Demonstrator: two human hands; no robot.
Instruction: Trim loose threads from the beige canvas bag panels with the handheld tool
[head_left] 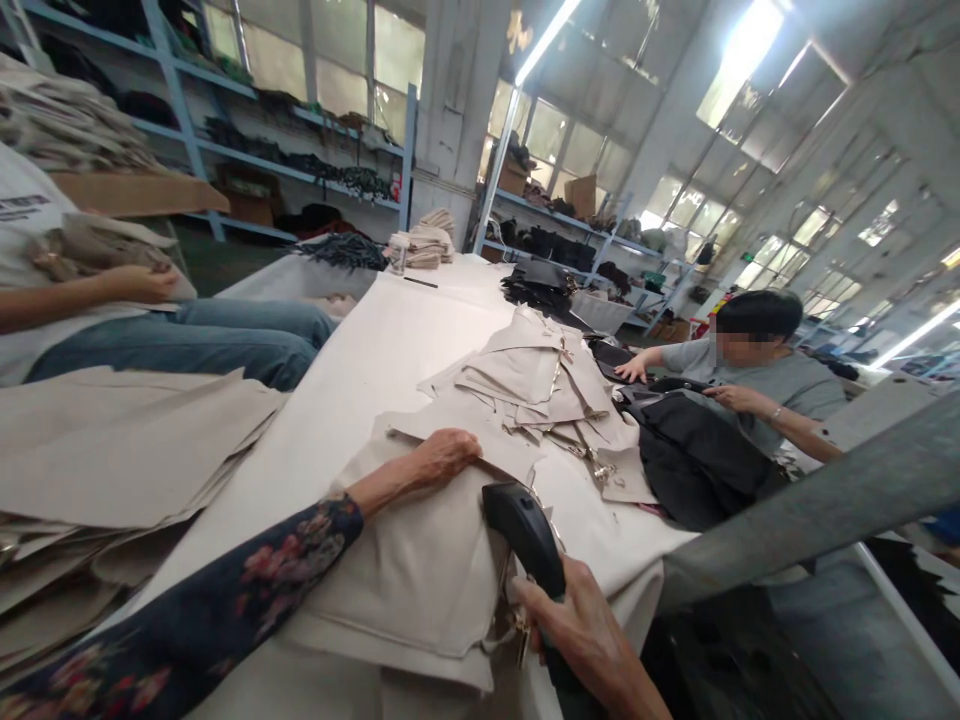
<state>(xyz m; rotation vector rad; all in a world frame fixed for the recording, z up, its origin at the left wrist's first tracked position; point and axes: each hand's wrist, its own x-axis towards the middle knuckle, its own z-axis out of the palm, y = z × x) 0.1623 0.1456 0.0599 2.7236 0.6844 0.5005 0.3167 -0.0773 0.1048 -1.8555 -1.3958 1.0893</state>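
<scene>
My right hand (581, 620) is wrapped round the handle of a black handheld tool (523, 520), whose rounded head rests over the beige fabric piece (427, 560) in front of me. My left hand (442, 457) presses on the far edge of that fabric, its fingers together and curled at the edge; the fingertips are partly hidden. Metal fittings hang at the fabric's right side, beside my right hand. Just beyond lies a pile of beige pieces (525, 375) with gold-coloured metal parts.
White cloth covers the table (300, 440). Stacked beige pieces (127, 440) lie at the left, near a seated person holding fabric. Across the table, another person handles black material (690, 450). A grey metal bar (825, 500) slants across the right side.
</scene>
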